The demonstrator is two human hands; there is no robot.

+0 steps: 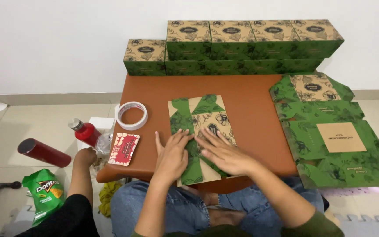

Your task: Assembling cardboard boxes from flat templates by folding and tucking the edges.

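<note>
White wall and pale floor tiles frame a low brown worktop (251, 101), at whose near edge a flat green and tan box blank (200, 131) lies. Both the left hand (172, 157) and the right hand (224, 153) press down on that blank side by side, fingers spread flat and grasping nothing. Left of the blank sit a tape roll (131, 115) and a red patterned packet (123, 149); behind it, finished green boxes (242, 46) line the wall.

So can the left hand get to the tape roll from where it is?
Probably yes. The left hand lies flat on the box blank, and only bare table lies between it and the tape roll, up to its left.
</note>
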